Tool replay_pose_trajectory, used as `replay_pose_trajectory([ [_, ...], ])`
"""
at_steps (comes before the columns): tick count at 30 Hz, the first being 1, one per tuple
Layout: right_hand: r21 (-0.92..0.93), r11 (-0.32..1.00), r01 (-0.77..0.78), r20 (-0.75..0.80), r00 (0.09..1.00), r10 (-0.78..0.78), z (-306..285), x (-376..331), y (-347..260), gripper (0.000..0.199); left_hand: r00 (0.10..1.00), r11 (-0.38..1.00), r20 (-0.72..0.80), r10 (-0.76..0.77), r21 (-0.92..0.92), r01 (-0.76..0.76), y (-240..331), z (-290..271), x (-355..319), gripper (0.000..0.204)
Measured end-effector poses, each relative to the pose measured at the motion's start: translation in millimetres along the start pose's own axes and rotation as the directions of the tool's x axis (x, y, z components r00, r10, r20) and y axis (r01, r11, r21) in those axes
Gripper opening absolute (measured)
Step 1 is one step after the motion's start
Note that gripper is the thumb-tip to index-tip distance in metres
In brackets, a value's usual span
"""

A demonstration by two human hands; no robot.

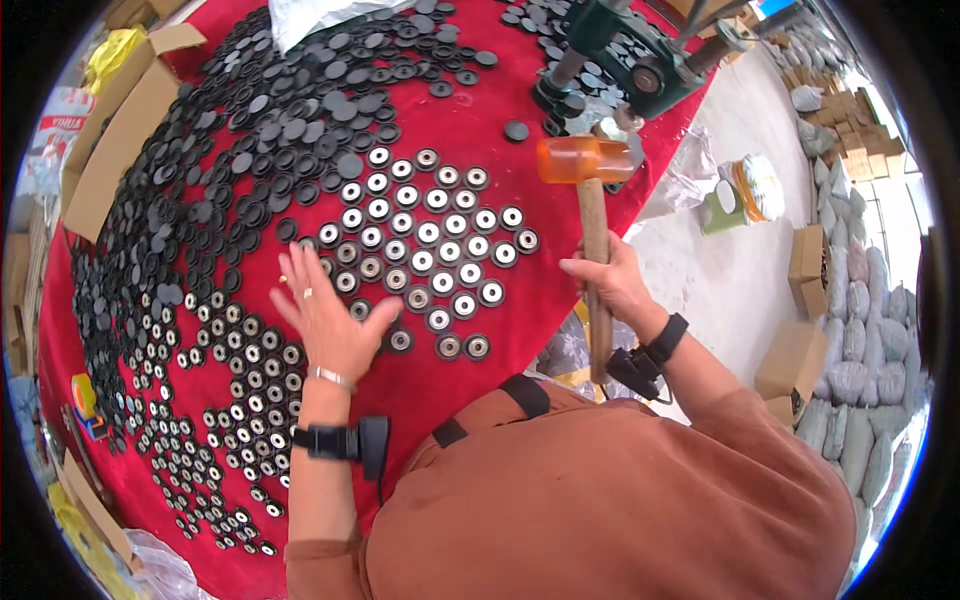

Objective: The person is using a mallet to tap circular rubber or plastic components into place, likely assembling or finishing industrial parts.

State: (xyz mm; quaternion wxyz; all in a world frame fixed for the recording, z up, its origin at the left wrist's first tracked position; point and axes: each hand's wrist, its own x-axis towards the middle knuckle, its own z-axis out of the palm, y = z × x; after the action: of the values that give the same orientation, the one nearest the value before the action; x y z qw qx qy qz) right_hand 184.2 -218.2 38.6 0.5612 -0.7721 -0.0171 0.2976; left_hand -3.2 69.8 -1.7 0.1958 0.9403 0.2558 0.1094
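While the right hand grips a translucent-orange-headed, wooden-handled mallet, the left hand is spread, apart from it, over the near edge of a cluster of black round discs with silver ringed centres; whether its fingers touch any is hard to tell. This cluster lies mid-way across the red-cloth-covered desk, with a second, larger group of ringed discs at the lower left. Judging by those centres, a good share seems fitted, though how firmly they are seated cannot be told. Much looks left: plain black discs, apparently without rings, fill the far left side. Among containers, a long brown cardboard box stands at the left edge, its contents unclear. A white plastic sack at the far edge and bulging grey sacks on the right hide their contents too.
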Motion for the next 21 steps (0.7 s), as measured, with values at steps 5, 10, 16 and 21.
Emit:
replay_pose_trajectory([
  [5,0.107,0.994,0.009,0.059,0.998,-0.016,18,6,18,0.039,0.976,0.963,0.107,0.191,0.172,-0.207,41,7,-59,0.133],
  [10,0.123,0.991,0.048,0.045,0.998,-0.053,42,15,15,0.04,0.961,0.955,0.141,0.237,0.15,-0.257,68,32,-29,0.117],
  [16,0.024,0.994,0.11,0.078,0.991,-0.112,49,39,10,0.042,0.985,0.965,0.141,0.1,0.226,-0.13,81,33,-8,0.117],
  [21,0.043,0.993,0.113,0.127,0.985,-0.117,49,44,-6,0.043,0.995,0.972,0.035,0.097,0.211,-0.102,79,36,7,0.11],
])
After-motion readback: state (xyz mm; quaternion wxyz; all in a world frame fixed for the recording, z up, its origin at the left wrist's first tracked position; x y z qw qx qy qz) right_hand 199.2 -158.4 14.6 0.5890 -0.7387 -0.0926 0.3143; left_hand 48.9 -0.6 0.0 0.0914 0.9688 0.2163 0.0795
